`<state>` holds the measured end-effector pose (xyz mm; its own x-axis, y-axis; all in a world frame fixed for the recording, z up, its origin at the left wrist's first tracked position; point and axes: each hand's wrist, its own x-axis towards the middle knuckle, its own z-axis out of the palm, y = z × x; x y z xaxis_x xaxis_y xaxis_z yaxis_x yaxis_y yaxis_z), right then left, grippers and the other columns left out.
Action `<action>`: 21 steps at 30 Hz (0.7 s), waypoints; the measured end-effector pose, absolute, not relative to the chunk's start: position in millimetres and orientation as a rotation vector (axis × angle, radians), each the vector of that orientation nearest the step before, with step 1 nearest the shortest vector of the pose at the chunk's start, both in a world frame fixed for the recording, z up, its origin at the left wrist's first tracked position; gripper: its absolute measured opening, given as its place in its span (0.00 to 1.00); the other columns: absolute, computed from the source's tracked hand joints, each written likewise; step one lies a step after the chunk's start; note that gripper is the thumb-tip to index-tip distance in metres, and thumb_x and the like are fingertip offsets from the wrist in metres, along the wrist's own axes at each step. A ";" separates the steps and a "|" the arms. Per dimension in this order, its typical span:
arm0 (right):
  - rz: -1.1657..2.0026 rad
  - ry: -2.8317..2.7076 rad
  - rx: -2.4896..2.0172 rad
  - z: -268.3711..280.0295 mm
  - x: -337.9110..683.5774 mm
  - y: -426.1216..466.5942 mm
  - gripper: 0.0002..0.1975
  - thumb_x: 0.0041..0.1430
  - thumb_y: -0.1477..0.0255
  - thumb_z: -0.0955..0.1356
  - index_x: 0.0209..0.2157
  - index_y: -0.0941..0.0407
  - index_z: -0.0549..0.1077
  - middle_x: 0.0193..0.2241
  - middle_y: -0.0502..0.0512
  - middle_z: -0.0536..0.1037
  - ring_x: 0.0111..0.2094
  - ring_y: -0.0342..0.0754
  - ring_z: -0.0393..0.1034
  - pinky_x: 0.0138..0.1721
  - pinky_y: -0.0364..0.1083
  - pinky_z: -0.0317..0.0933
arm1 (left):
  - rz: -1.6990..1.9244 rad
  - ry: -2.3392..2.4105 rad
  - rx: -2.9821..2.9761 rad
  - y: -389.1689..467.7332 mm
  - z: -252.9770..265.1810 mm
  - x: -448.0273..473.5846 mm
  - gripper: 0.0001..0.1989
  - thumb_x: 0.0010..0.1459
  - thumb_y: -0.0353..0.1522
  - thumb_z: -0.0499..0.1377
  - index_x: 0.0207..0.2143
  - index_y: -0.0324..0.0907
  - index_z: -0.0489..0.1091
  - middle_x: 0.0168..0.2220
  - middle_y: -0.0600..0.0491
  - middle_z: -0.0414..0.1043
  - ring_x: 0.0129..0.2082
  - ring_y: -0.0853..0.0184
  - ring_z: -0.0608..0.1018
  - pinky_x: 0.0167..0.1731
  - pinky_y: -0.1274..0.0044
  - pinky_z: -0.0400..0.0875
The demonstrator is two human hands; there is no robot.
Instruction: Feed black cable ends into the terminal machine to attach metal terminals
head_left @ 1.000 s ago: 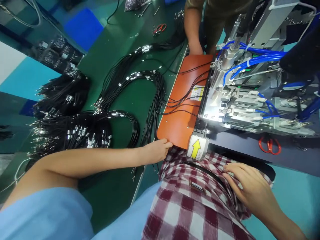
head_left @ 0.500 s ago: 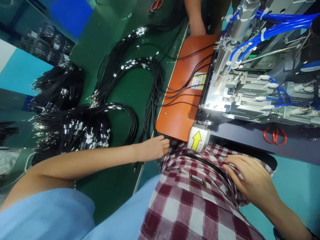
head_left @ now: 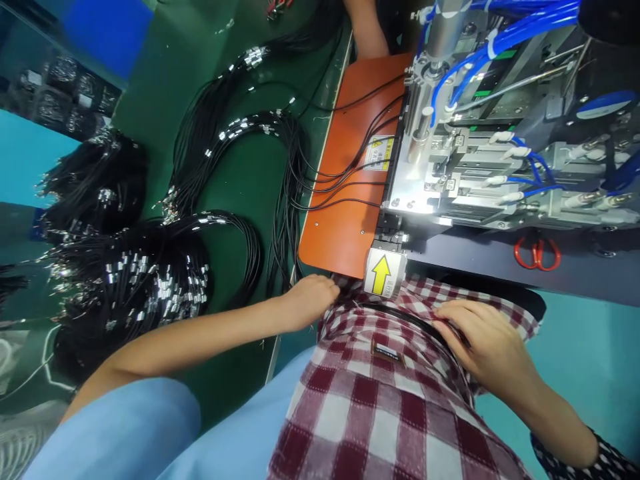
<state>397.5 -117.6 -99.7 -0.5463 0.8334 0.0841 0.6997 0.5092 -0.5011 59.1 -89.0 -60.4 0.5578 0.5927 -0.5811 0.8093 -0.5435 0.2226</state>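
Observation:
My left hand (head_left: 311,301) is closed at the table edge, just below the front corner of an orange plate (head_left: 325,230). What its curled fingers hold, if anything, is hidden. Over the red-and-white checked apron (head_left: 350,393) on my lap, my right hand (head_left: 483,340) has its thumb and fingers drawn together; something dark shows between them, too small to name. A thin black cord (head_left: 400,315) crosses the apron between my hands. Several black cables (head_left: 345,190) run over the orange plate into the machine (head_left: 425,180).
Bundles of black cables with silvery ends (head_left: 150,283) cover much of the green table (head_left: 220,173). Red-handled scissors (head_left: 537,254) lie on the machine's dark base. A label with a yellow arrow (head_left: 384,272) juts toward my lap. Another person's arm (head_left: 367,30) reaches behind the orange plate.
The view has shifted, so the table and machine appear farther left. Both hands stay near the same places; the left hand's fingers are curled more tightly toward the apron.

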 end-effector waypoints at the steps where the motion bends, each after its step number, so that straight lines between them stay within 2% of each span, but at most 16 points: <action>1: 0.604 -2.429 -1.292 -100.4 397.6 -117.6 0.08 0.65 0.67 0.65 0.39 0.55 0.74 0.38 0.55 0.80 0.41 0.52 0.73 0.44 0.50 0.62 | -0.457 1.114 2.286 -90.2 -48.9 57.4 0.08 0.61 0.23 0.51 0.33 0.37 0.69 0.32 0.47 0.73 0.34 0.62 0.76 0.36 0.71 0.71; 4: 0.656 -2.348 -1.316 -98.9 393.9 -115.6 0.08 0.65 0.67 0.65 0.39 0.55 0.74 0.38 0.55 0.80 0.41 0.52 0.74 0.45 0.50 0.63 | 0.007 1.120 2.104 -91.3 -22.5 53.6 0.09 0.66 0.27 0.48 0.37 0.39 0.67 0.35 0.49 0.72 0.36 0.65 0.74 0.38 0.73 0.71; 7: 0.827 -2.173 -1.354 -88.6 383.7 -110.5 0.07 0.65 0.68 0.66 0.41 0.53 0.75 0.39 0.53 0.81 0.41 0.50 0.75 0.44 0.48 0.67 | 0.248 1.118 2.022 -88.1 -15.5 56.0 0.07 0.66 0.28 0.49 0.40 0.40 0.66 0.37 0.49 0.71 0.38 0.66 0.74 0.39 0.75 0.70; 11: 1.186 -1.874 -1.362 -67.0 361.6 -99.3 0.07 0.65 0.68 0.65 0.42 0.52 0.75 0.40 0.50 0.81 0.41 0.47 0.76 0.43 0.45 0.69 | 0.348 1.138 1.993 -83.1 -23.0 68.9 0.05 0.66 0.28 0.51 0.39 0.40 0.66 0.36 0.50 0.71 0.37 0.67 0.73 0.38 0.75 0.69; 14: 1.378 -1.717 -1.330 -55.8 343.1 -89.8 0.07 0.64 0.67 0.66 0.40 0.53 0.75 0.37 0.51 0.81 0.37 0.47 0.76 0.40 0.45 0.70 | 0.409 1.167 1.980 -81.0 -30.2 79.0 0.05 0.66 0.28 0.51 0.39 0.40 0.66 0.35 0.50 0.70 0.36 0.68 0.73 0.37 0.76 0.69; 21: 1.439 -1.524 -1.314 -57.4 318.1 -76.8 0.07 0.62 0.66 0.68 0.34 0.55 0.75 0.27 0.51 0.80 0.28 0.46 0.75 0.29 0.45 0.69 | 0.492 1.175 2.000 -77.0 -38.1 89.6 0.04 0.65 0.29 0.52 0.39 0.40 0.66 0.34 0.51 0.70 0.34 0.68 0.73 0.36 0.76 0.68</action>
